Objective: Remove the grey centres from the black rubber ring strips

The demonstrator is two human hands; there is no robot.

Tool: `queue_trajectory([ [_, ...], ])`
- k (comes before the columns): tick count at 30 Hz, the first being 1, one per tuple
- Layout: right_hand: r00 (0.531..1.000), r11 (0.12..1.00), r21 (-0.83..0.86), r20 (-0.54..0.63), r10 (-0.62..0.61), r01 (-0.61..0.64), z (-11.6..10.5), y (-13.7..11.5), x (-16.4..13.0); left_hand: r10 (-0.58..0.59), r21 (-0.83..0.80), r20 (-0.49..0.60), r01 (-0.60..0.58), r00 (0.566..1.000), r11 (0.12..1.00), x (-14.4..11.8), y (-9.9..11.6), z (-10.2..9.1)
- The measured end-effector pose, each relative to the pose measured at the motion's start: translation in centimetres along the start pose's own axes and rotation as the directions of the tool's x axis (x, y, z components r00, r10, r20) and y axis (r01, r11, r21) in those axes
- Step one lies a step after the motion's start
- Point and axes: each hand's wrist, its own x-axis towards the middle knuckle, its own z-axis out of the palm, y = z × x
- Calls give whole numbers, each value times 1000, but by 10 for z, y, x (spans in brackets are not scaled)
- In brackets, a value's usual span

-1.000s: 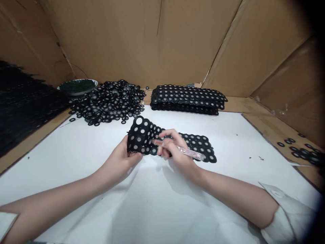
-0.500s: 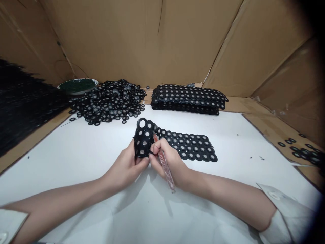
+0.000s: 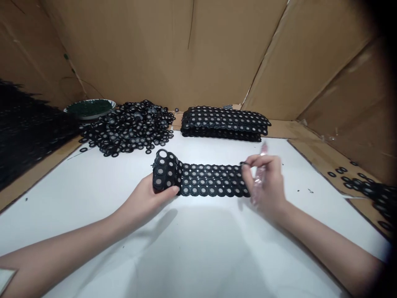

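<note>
A black punched sheet of joined rings (image 3: 211, 182) lies across the middle of the white table sheet (image 3: 192, 244). Its left end is rolled up, and my left hand (image 3: 149, 198) grips that roll. My right hand (image 3: 266, 182) pinches the sheet's right end while also holding a clear pinkish pen-like tool (image 3: 259, 182), which points up and away.
A heap of loose black rings (image 3: 130, 128) lies at the back left beside a green-filled dish (image 3: 88, 108). A stack of ring sheets (image 3: 223, 122) sits at the back centre. Black scrap (image 3: 25, 132) fills the left; more rings (image 3: 366, 186) lie right. Cardboard walls surround.
My right hand has moved from the rolled left end to the sheet's right end. The sheet now lies stretched flat, with the roll lower in my left hand.
</note>
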Motion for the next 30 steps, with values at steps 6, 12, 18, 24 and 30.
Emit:
queue_trajectory([
  [6, 815, 820, -554, -536, -219, -145, -108, 87, 55, -80, -93, -71, 73, 994, 993, 3, -6, 1],
  [12, 563, 666, -478, -820, -105, -572, -193, 153, 62, -42, -103, -157, 26, 987, 994, 8, -16, 0],
  [18, 423, 384, -326, -884, 200, -864, -228, 177, 42, -96, -214, -167, 59, 981, 975, 9, -15, 0],
  [24, 490, 448, -354, -840, 234, -821, -223, 162, 34, -88, -269, -178, 37, 980, 962, 7, -17, 0],
  [30, 827, 777, -435, -530, 188, -456, -149, 114, 43, -86, -320, -187, 22, 979, 947, 6, -18, 1],
])
